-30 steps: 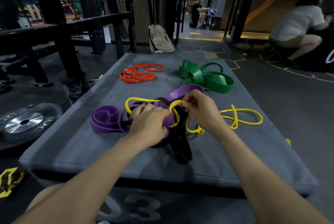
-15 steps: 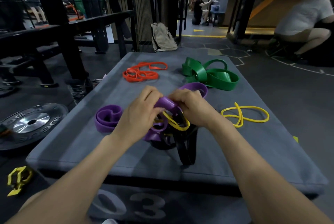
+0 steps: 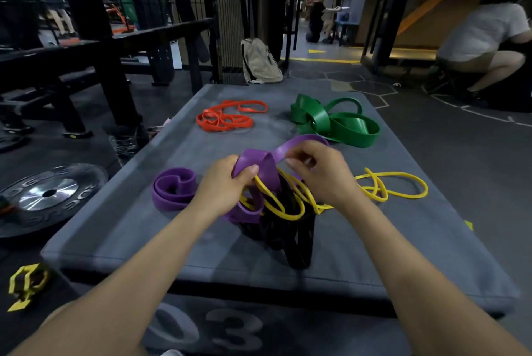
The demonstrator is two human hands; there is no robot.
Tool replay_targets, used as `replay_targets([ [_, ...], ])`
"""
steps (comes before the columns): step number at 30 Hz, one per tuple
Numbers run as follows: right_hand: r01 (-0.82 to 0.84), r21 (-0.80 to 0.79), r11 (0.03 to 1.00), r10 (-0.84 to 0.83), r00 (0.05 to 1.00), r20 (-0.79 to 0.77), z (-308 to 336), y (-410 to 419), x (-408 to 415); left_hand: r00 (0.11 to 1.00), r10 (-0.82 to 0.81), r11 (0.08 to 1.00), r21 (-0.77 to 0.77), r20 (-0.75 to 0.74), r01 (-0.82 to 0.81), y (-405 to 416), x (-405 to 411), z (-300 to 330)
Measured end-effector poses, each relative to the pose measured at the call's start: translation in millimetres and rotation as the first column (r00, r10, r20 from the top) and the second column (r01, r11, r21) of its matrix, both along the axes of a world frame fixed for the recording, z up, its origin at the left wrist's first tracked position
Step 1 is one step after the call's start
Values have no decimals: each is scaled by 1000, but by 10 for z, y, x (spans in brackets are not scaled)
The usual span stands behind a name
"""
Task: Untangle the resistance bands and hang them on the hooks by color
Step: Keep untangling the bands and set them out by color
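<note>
Head view: purple band [image 3: 263, 164] in knot with yellow band [image 3: 290, 200] and black band [image 3: 299, 240], pad [image 3: 121, 220] centre toward near edge. Left hand [image 3: 221, 187] grips purple loop; right hand [image 3: 319, 174] pinches strip running toward far-right corner. Both hands equally near.

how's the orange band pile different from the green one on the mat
The orange bands are thin strips lying in flat loose loops at the far left of the mat; the green bands are much wider, their loops standing up on edge, at the far right. Both lie apart from the tangle, touched by neither hand.
</note>
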State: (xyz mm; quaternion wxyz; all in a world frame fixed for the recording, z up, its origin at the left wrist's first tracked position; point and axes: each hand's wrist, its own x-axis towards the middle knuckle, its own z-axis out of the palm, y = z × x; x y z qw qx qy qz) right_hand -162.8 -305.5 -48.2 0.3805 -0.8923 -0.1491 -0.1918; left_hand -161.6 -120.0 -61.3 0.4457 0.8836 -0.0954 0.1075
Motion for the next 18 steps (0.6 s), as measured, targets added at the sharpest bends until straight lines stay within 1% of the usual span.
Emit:
replay_targets([
  [2,-47,-42,998,45,998,-52,0,35,-115,997,57,989,-133,-59,-65,-10,48,-14],
  [4,-72,-71,995,66,994,-85,-37,128,-213,992,83,969,-225,-95,-102,-50,71,4],
  [7,42,-59,997,-48,992,-117,-45,206,-222,986,114,933,-328,-120,-148,-159,48,50],
  [8,77,-98,992,-90,988,-126,-38,222,-218,985,115,923,-354,-127,-153,-185,40,62],
  [11,113,-283,952,-156,978,-135,7,294,-254,988,62,913,-391,-145,-115,-250,22,64],
  [13,143,-390,910,-200,974,-110,44,339,-298,989,43,924,-370,-140,-93,-286,8,64],
  [16,215,-557,802,-245,969,22,70,377,-305,994,81,981,-170,-66,-91,-317,-13,83],
  [18,242,-599,764,-246,966,77,56,380,-265,995,97,993,-63,-28,-98,-305,3,100],
])
